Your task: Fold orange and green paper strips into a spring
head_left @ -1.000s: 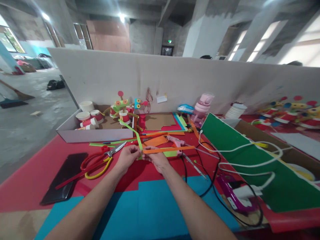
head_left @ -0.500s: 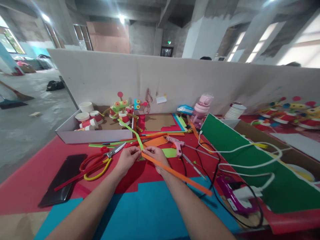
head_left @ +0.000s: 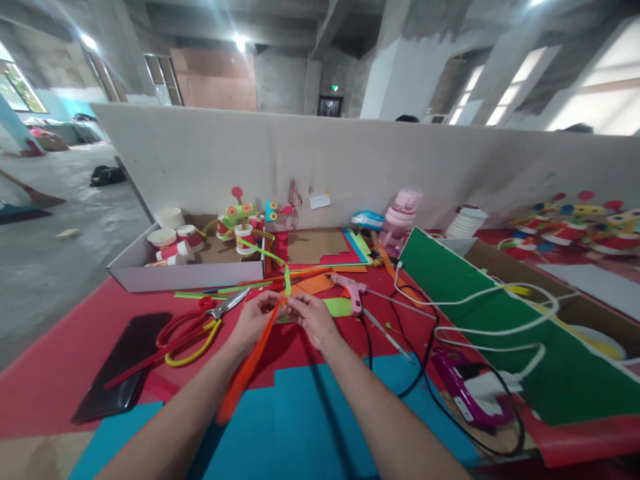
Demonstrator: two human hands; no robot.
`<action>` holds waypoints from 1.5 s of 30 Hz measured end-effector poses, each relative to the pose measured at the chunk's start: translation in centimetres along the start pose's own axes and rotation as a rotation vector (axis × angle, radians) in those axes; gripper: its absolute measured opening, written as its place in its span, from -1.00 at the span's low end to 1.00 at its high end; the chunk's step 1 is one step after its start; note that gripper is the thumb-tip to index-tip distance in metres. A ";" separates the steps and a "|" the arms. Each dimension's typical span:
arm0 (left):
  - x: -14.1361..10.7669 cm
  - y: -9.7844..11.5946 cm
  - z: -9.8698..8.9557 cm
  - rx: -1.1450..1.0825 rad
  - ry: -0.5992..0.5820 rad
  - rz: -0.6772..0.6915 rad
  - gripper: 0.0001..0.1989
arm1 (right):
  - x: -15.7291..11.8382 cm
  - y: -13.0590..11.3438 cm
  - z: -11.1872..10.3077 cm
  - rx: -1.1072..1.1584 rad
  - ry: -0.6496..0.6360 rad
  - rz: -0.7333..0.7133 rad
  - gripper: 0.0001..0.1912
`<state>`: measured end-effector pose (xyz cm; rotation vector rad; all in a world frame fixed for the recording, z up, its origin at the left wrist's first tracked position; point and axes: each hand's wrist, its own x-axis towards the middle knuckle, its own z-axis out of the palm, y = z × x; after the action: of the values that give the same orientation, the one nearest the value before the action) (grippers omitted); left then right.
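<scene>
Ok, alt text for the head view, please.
Left hand and right hand pinch an orange paper strip where it meets a green one. Scissors lie to the left, a pink glue gun to the right, and a box of paper cups behind.

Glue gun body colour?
The glue gun has a pink body; it shows best in the head view, just right of the hands.

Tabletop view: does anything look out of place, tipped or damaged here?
Two things look untidy: at least one paper cup in the white box lies on its side near upright ones, and a red strip lies across the phone and scissors. I see no spill.
</scene>
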<state>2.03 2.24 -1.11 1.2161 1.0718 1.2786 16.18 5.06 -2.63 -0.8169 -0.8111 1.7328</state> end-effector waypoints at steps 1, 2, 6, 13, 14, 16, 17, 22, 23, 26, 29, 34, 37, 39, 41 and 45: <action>0.0 -0.1 0.0 0.001 0.017 0.000 -0.65 | 0.0 0.0 0.0 -0.015 0.000 0.002 -0.60; 0.0 -0.2 -0.1 0.013 0.041 0.002 -0.66 | -0.1 0.0 0.1 -0.030 -0.004 0.006 -0.61; 0.2 -0.5 -0.5 0.118 0.143 0.040 -0.74 | -0.4 -0.3 0.2 -0.058 -0.049 0.035 -0.60; 0.2 -0.1 -0.5 0.131 0.137 -0.014 -0.76 | -0.3 -0.7 0.1 -0.200 -0.088 -0.034 -0.59; 0.1 0.0 -0.4 0.117 0.134 -0.030 -0.75 | -0.3 -0.8 0.0 -0.230 -0.088 -0.047 -0.59; 0.0 0.2 -0.2 0.086 0.124 -0.044 -0.74 | -0.4 -0.8 -0.1 -0.251 -0.090 -0.041 -0.59; 0.0 0.3 -0.2 0.077 0.119 -0.045 -0.73 | -0.4 -0.8 -0.2 -0.249 -0.095 -0.028 -0.59; 0.0 0.4 -0.3 0.137 0.132 -0.025 -0.72 | -0.3 -0.9 -0.4 -0.240 -0.121 0.010 -0.60; 0.0 0.3 -0.3 0.151 0.133 -0.021 -0.73 | -0.3 -0.8 -0.4 -0.243 -0.120 0.004 -0.60; 0.1 0.3 -0.4 0.203 0.140 -0.010 -0.73 | -0.3 -0.8 -0.4 -0.240 -0.098 -0.010 -0.61; 0.0 0.3 -0.4 0.282 0.179 0.032 -0.74 | -0.5 -1.0 -0.3 -0.209 -0.073 0.035 -0.63; 0.1 0.1 -0.3 0.171 0.128 0.027 -0.74 | -0.6 -1.2 -0.4 -0.138 -0.071 0.137 -0.68; 0.2 0.0 -0.4 0.098 0.115 -0.019 -0.68 | -0.6 -1.0 -0.2 -0.097 -0.055 0.133 -0.68; 0.3 0.0 -0.5 0.066 0.109 -0.059 -0.64 | -0.5 -0.9 -0.1 -0.073 -0.040 0.113 -0.67; 0.3 0.0 -0.4 0.033 0.092 -0.091 -0.64 | -0.6 -0.7 0.1 -0.054 -0.028 0.091 -0.66; 0.2 0.1 -0.3 0.037 0.103 -0.103 -0.65 | -0.6 -0.9 0.1 -0.047 -0.049 0.069 -0.65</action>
<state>1.73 2.47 -1.06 1.1174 1.2220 1.2575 16.67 4.70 -1.75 -0.8460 -0.8685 1.8064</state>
